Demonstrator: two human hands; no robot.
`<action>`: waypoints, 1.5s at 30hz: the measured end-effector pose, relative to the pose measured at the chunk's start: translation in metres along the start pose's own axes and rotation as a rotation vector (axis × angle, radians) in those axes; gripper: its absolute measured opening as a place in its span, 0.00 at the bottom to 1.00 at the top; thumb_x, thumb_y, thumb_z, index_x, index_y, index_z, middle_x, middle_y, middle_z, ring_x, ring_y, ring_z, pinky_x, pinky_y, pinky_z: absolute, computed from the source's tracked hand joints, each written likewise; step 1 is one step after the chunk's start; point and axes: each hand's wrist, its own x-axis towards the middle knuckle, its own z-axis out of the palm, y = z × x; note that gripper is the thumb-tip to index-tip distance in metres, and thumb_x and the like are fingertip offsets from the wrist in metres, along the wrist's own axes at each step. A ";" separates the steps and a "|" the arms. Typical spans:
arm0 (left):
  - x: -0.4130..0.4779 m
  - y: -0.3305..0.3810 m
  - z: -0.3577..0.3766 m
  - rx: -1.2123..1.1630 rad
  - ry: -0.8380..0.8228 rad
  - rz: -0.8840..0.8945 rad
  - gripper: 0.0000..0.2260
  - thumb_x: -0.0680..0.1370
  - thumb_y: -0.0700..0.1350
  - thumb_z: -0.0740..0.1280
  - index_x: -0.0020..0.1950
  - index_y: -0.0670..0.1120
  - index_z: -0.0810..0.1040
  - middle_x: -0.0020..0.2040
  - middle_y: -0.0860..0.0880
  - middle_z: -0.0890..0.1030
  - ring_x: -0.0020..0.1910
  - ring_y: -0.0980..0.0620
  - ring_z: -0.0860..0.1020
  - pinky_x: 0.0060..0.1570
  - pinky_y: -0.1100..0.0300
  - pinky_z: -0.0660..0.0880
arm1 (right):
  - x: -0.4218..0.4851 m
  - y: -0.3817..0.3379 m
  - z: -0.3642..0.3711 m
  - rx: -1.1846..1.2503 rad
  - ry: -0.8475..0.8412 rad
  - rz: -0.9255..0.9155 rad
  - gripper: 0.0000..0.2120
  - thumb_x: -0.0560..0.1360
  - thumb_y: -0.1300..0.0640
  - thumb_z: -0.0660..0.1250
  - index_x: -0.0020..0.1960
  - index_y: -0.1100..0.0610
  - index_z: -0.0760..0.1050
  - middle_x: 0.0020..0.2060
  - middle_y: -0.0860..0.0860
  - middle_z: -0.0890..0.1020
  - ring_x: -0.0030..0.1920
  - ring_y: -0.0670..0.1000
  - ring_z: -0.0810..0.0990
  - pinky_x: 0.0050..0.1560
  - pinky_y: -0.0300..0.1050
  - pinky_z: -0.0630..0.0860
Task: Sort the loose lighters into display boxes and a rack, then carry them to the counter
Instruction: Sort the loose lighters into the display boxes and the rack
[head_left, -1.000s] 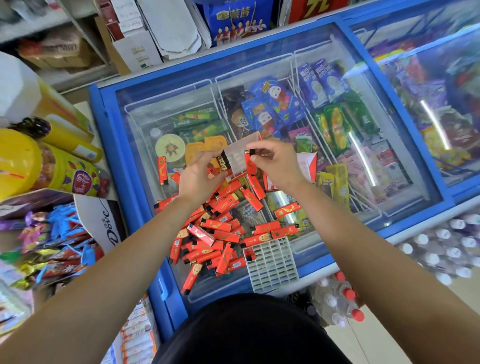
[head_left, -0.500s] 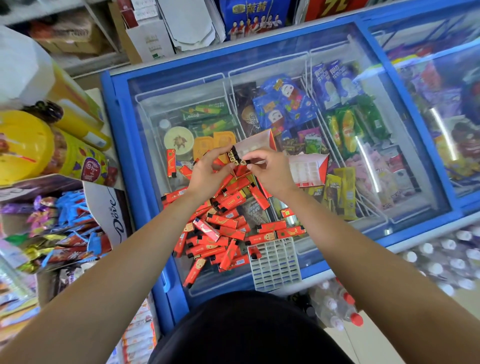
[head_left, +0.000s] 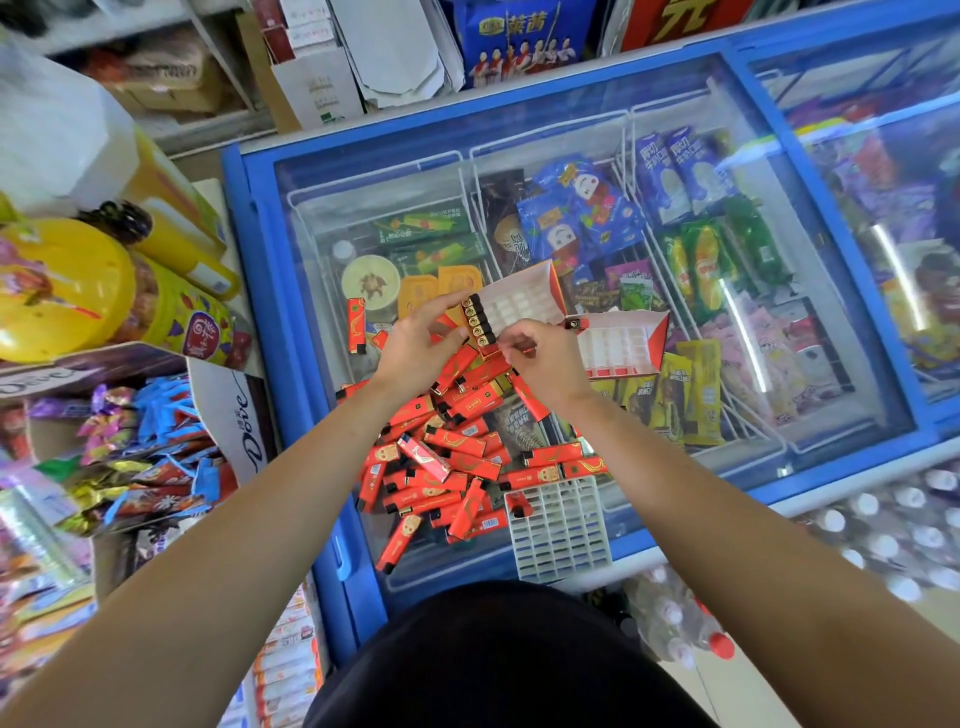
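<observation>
Between the earlier frames and this one, the right hand has come down from above the tilted display box to that box's near edge. The red lighter it held upright now lies sideways, pinched between its curled fingertips and thumb. The left hand keeps its grip on the box's end, fingers over the top and thumb underneath. A column of five black lighter tops stands in the cells just beyond its fingertips.

Judging by this, the first column is full and the pinched lighter is probably being turned to start the next column, so most of the box's white cells are still to be filled.

A second display box lies open just beyond the right hand, with one lighter at its corner. The loose lighters are heaped on the freezer lid below both wrists. The white rack sits nearer the body, under the right forearm, and looks almost unfilled. Carrying to the counter is a long way off.
</observation>
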 end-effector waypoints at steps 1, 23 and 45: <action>0.000 -0.004 -0.003 0.018 0.024 0.003 0.21 0.80 0.45 0.69 0.72 0.60 0.73 0.52 0.52 0.83 0.44 0.60 0.81 0.45 0.56 0.80 | -0.003 0.002 0.001 0.000 -0.001 0.015 0.09 0.75 0.69 0.70 0.52 0.59 0.82 0.44 0.48 0.85 0.45 0.43 0.82 0.55 0.40 0.80; -0.010 -0.031 -0.018 0.662 -0.293 -0.021 0.43 0.64 0.65 0.78 0.75 0.64 0.63 0.74 0.49 0.62 0.71 0.41 0.63 0.66 0.37 0.70 | -0.047 0.013 0.040 -0.648 -0.214 -0.079 0.40 0.71 0.35 0.69 0.77 0.44 0.56 0.76 0.52 0.59 0.71 0.63 0.62 0.63 0.62 0.75; -0.028 -0.025 0.003 0.383 -0.182 -0.204 0.35 0.68 0.55 0.79 0.71 0.48 0.71 0.64 0.46 0.74 0.60 0.46 0.76 0.57 0.53 0.76 | -0.055 0.023 0.022 -0.487 -0.270 0.041 0.19 0.74 0.54 0.72 0.64 0.53 0.77 0.57 0.50 0.80 0.56 0.54 0.78 0.55 0.49 0.77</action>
